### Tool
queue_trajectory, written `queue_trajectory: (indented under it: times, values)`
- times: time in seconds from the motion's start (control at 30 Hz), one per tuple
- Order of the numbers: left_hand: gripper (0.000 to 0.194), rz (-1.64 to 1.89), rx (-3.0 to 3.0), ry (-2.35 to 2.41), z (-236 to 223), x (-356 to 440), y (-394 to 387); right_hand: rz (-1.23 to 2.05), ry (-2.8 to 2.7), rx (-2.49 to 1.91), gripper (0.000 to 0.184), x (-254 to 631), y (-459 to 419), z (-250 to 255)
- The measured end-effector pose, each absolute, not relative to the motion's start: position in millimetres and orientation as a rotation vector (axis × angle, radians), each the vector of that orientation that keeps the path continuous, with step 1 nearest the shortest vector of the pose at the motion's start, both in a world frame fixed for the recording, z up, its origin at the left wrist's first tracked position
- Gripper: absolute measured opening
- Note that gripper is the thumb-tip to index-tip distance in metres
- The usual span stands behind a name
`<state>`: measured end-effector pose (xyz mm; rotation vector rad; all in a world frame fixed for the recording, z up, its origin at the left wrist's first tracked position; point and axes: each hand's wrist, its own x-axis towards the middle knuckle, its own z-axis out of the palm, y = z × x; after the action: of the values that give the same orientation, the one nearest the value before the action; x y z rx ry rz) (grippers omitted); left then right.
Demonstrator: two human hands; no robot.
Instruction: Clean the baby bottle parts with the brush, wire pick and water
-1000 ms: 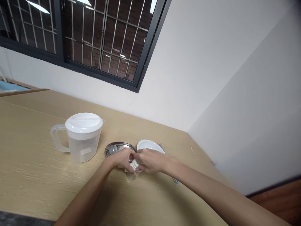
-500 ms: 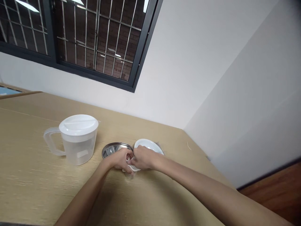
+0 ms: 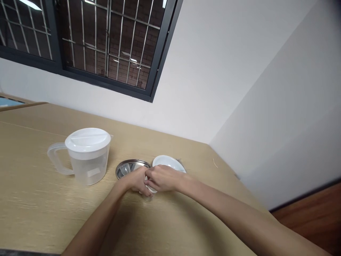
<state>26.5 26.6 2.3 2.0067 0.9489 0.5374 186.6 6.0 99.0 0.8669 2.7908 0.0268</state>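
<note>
My left hand (image 3: 138, 182) is curled around a small clear cup (image 3: 147, 197), whose lower part shows below the fingers. Directly against it, my right hand (image 3: 163, 178) is closed with its fingertips over the cup's top. What the right fingers pinch is hidden. A white edge (image 3: 152, 189) peeks out just under the right fingers; I cannot make out its kind. Behind the left hand lies a round shiny metal tray (image 3: 118, 172) with a clear plastic cup (image 3: 124, 170) in it. The white oval dish (image 3: 166, 161) sits behind my right hand, partly covered by it.
A lidded translucent pitcher (image 3: 89, 160) holding clear liquid stands on the wooden table (image 3: 48, 213) to the left, its handle outward. Beyond the table are a white wall (image 3: 186, 106) and a barred window (image 3: 106, 39). A thin strand (image 3: 215, 163) lies at the right.
My right fingers have closed in over the cup, narrowing the gap between the hands. The view has shifted slightly; pitcher, tray and dish stay in place.
</note>
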Motion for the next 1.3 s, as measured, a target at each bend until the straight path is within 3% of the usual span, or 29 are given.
queue_trajectory:
  times: [0.33,0.5,0.63,0.83,1.03,1.3]
  values:
    - [0.045,0.619,2.158,1.03,0,23,25,-0.34,2.694,1.29,0.037,213,5,114]
    - [0.029,0.631,2.007,0.854,8,17,25,-0.641,2.648,1.395,0.066,235,14,114]
    - [0.025,0.651,1.836,0.725,15,13,24,-1.116,2.761,1.49,0.052,253,17,98]
    - [0.045,0.634,1.75,0.713,10,17,24,-1.814,2.894,1.943,0.043,257,10,43]
    - [0.055,0.637,1.837,0.769,8,19,24,-1.701,2.983,2.178,0.047,243,36,22]
    - [0.076,0.423,1.985,0.889,6,15,24,-1.358,3.029,1.432,0.029,176,86,27]
